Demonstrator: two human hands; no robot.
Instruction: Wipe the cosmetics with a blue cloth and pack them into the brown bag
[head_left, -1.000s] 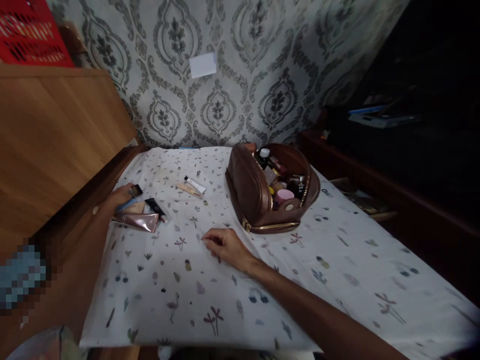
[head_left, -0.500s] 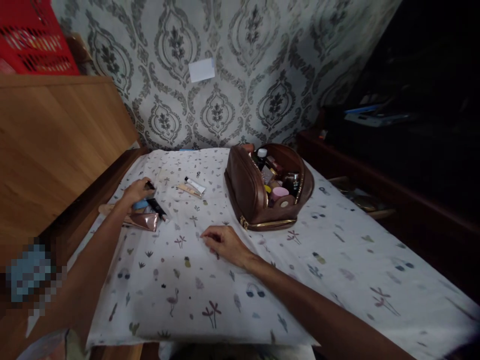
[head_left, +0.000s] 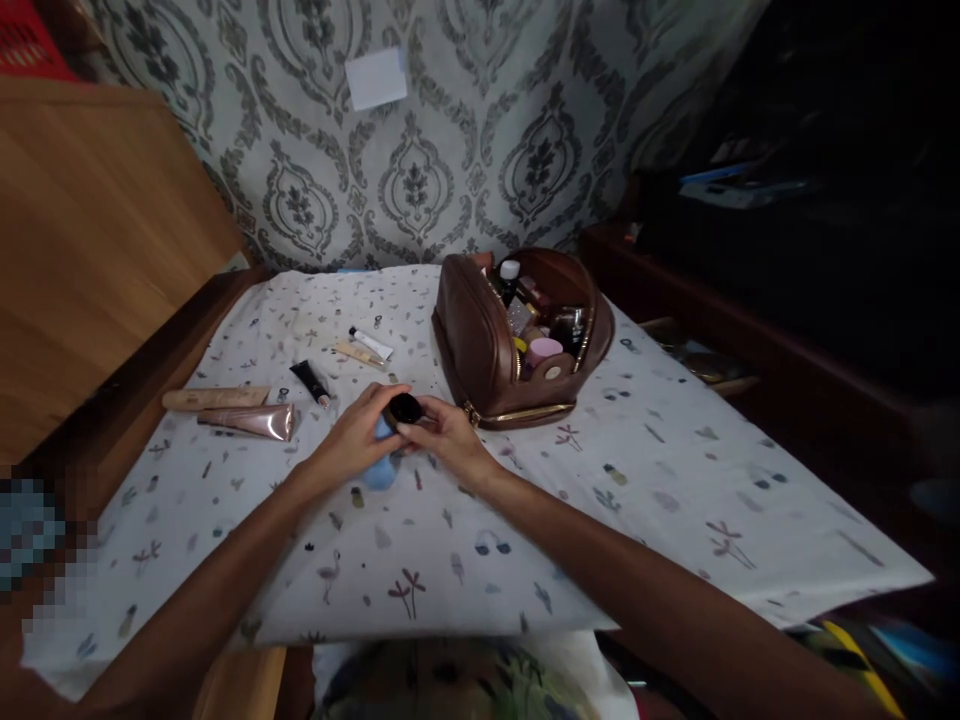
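Both my hands meet over the front middle of the cloth, around a light blue container (head_left: 380, 472) with a round black cap (head_left: 405, 408). My left hand (head_left: 358, 432) is closed around it from the left. From the right, my right hand (head_left: 454, 440) pinches at the cap side. Fingers hide much of the container, so its exact kind is unclear. A black tube (head_left: 309, 383) lies left of my hands. Farther left are a shiny rose-gold tube (head_left: 251, 421) and a beige tube (head_left: 217, 397). Behind my hands lie a small white tube (head_left: 371, 343) and a slim beige tube (head_left: 360, 353).
An unzipped brown cosmetic bag (head_left: 480, 340), filled with several bottles and jars, stands right of my hands. The patterned white cloth (head_left: 637, 540) covers the table. A wooden panel (head_left: 112, 190) rises at the left, and a papered wall (head_left: 420, 190) stands behind.
My left hand has carried the blue container from the left group of tubes to the middle. My right hand has moved up to meet it and now grips it too. The view has shifted.
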